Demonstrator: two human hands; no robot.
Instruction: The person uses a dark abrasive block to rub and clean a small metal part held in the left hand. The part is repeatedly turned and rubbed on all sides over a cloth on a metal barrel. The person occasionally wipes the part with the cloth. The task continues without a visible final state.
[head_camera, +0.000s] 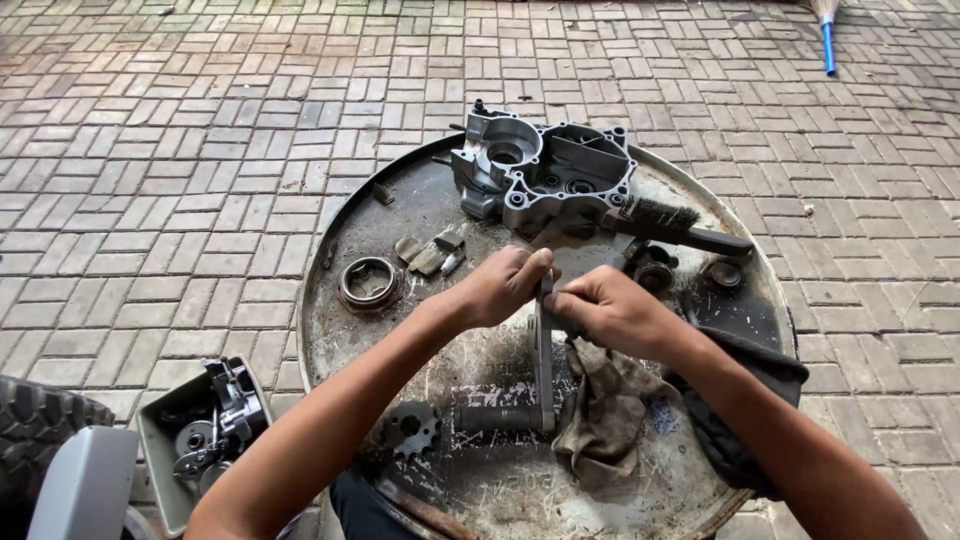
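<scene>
Together, both hands (565, 300) grip a metal lever (544, 365).

A round, rusty metal drum top (340, 320) serves as the desk, standing on grey brick paving (150, 180). On it lie a silver cast engine casing (540, 170), a black-handled wire brush (680, 225), a ring-shaped bearing race (368, 282), a small toothed sprocket (413, 430) and a grimy brown rag (600, 410)
</scene>
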